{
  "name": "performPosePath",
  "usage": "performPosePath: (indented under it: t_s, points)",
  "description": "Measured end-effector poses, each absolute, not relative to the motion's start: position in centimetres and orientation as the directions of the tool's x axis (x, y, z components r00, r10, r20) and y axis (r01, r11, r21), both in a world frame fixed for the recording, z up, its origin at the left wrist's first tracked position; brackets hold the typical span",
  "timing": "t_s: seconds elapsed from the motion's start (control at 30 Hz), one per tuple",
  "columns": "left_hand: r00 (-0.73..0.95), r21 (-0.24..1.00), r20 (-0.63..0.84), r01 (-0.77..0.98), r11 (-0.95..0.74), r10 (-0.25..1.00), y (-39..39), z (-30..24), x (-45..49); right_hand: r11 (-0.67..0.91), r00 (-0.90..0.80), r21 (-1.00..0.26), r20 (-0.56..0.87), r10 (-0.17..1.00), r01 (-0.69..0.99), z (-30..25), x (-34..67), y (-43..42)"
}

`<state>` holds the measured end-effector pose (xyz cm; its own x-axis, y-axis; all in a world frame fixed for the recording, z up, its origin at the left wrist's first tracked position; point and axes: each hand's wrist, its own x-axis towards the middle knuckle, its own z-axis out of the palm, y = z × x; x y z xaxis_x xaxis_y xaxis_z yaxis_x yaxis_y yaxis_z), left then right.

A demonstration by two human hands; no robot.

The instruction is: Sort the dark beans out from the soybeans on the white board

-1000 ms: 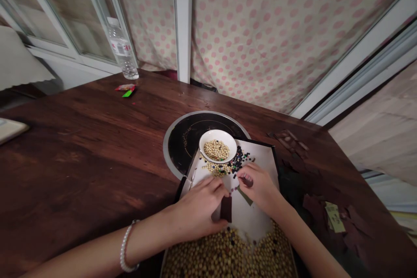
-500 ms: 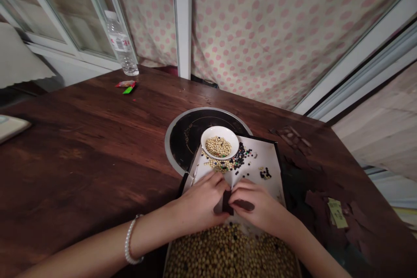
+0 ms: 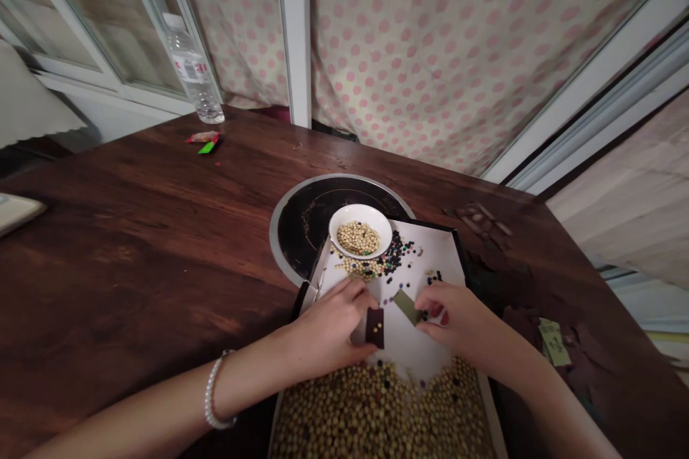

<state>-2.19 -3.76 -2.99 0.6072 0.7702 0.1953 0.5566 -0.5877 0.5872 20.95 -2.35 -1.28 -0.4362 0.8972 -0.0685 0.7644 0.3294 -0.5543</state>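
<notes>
A white-lined tray (image 3: pixel 451 252) lies in front of me, its near end heaped with tan beans (image 3: pixel 377 412). My left hand (image 3: pixel 328 330) rests on the tray and pinches a small dark card (image 3: pixel 375 327) upright on the white surface. My right hand (image 3: pixel 457 317) pinches a second, olive-coloured card (image 3: pixel 407 306) with its edge down beside a few dark beans. At the tray's far end lies a small pile of mixed dark and tan beans (image 3: pixel 388 264). A white bowl (image 3: pixel 360 231) with tan beans sits just beyond that pile.
The tray lies on a dark wooden table (image 3: pixel 134 229), partly over a round black inset plate (image 3: pixel 306 219). A plastic water bottle (image 3: pixel 192 79) and a small red and green wrapper (image 3: pixel 205 141) stand at the far left. Dark paper scraps (image 3: pixel 543 344) lie right of the tray.
My right hand has moved right and away from the left hand, taking the olive card across the white surface. The left hand has stayed nearly still with its dark card.
</notes>
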Motion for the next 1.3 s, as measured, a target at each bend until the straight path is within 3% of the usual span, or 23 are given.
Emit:
performPosePath:
  t_s: [0.23,0.57,0.7,0.93,1.3]
  points:
    - [0.607,0.598,0.208,0.541,-0.591,0.767,-3.8,-3.1,-2.3,0.390,-0.415,-0.442,0.044,0.909,0.808,-2.7,20.3,-2.9]
    - [0.609,0.588,0.197,0.553,-0.590,0.768,-3.8,-2.8,-2.2,0.387,-0.370,-0.442,0.129,0.920,0.809,-4.0,20.3,-2.4]
    - [0.625,0.576,0.190,0.553,-0.601,0.757,-3.8,-2.9,-2.3,0.385,-0.390,-0.466,0.091,0.916,0.796,-2.7,20.9,-2.4]
    - [0.628,0.565,0.197,0.555,-0.610,0.753,-3.8,-2.5,-2.1,0.483,-0.656,-0.617,-0.072,0.751,0.621,0.1,19.6,-4.0]
    - [0.615,0.587,0.199,0.549,-0.595,0.763,-3.8,-2.7,-2.1,0.544,-0.669,-0.547,-0.039,0.743,0.636,-1.5,18.1,-4.6]
